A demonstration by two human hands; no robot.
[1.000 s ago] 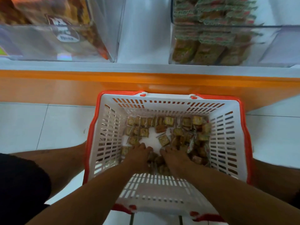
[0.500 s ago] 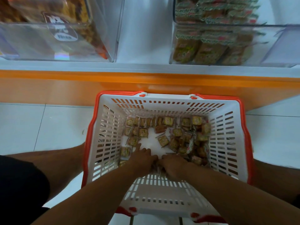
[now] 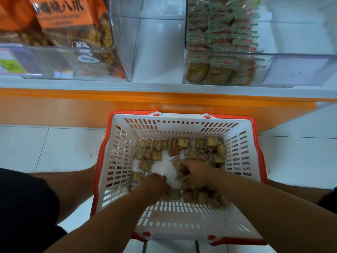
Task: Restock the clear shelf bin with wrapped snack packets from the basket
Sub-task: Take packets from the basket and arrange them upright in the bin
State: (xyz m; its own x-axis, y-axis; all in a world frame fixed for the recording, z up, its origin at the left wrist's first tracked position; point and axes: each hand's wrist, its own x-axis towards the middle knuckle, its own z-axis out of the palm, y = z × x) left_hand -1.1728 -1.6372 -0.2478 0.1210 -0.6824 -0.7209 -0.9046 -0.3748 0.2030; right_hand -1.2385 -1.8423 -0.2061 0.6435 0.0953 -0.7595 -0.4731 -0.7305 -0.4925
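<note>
We see a white shelf [image 3: 164,84] with an orange front edge running across the top of the view, above a pale tiled floor [image 3: 36,148]. On it, to the right, stands the clear shelf bin [image 3: 273,57], its left part stacked with wrapped snack packets [image 3: 218,39] and its right part bare. A second clear bin [image 3: 116,57] on the left holds large orange snack bags [image 3: 60,17].

Below the shelf, on the floor between our knees, sits the white slotted basket [image 3: 116,161] with a red rim. Small square wrapped packets [image 3: 182,143] lie scattered over its bottom, thickest along the far wall and the right side, with a bare white patch in the middle.

Both our hands are down inside the basket. The right hand [image 3: 197,172] is curled around a cluster of packets, whose edges stick out at its fingers. The left hand [image 3: 155,185] lies knuckles up among the packets at the near left, fingers bent downward; we cannot tell whether it has hold of any.
</note>
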